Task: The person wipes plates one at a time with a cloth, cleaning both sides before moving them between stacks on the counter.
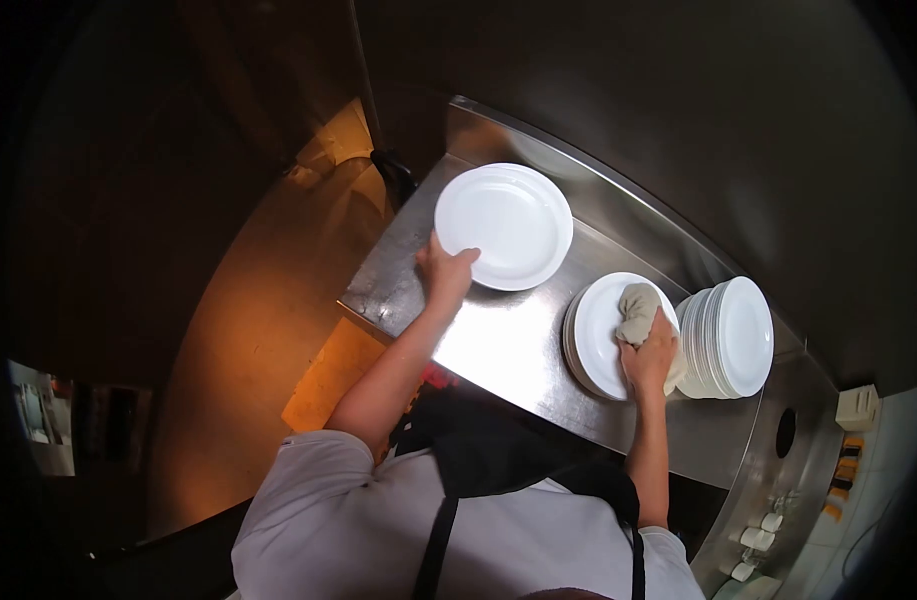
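Left hand [446, 272] is clamped on the rim of a flat, face-up plate [503, 226]; a cloth [638, 308], stretched away from the body, is gripped against a stack [596, 340] by the right hand [650, 352].

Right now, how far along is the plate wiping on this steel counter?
Looks done: one white plate set apart on the steel counter, its rim in the left hand. In hand: the right hand presses a beige cloth on the top of the middle plate stack. Probably left: the rest of that stack and the tall stack beside it, though I cannot tell wiped from unwiped.
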A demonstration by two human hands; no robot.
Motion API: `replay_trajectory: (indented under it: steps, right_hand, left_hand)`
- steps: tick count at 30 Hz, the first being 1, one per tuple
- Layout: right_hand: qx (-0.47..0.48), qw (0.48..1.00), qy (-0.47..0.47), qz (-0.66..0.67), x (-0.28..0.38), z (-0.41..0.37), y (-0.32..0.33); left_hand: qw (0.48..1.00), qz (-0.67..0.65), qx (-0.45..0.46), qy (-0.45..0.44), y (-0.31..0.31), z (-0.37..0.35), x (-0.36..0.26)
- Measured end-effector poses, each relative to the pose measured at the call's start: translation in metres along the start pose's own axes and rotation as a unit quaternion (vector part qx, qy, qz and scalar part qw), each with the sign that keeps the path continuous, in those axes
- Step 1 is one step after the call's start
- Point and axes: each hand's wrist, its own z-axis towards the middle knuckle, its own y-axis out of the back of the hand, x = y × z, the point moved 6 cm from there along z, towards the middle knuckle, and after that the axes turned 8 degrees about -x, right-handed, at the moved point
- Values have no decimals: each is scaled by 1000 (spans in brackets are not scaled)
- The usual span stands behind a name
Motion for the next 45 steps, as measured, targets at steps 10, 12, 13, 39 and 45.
replay_trajectory:
  steps: [10, 12, 13, 39, 45]
  right_hand:
    - [242, 962, 34, 118, 47, -62, 6]
    - [195, 981, -1, -2, 0, -68, 9]
    - [143, 989, 10, -32, -15, -59, 8]
    - [238, 865, 429, 109, 344, 139, -152]
    - [97, 965, 243, 35, 268, 199, -148]
  left_hand:
    - [996, 83, -31, 12, -10, -21, -30]
    - [999, 43, -16, -6, -10, -4, -19]
    - [1000, 24, -8, -17, -9, 9, -12]
    - [991, 42, -8, -124, -11, -22, 2]
    - [993, -38, -49, -100, -12, -21, -4]
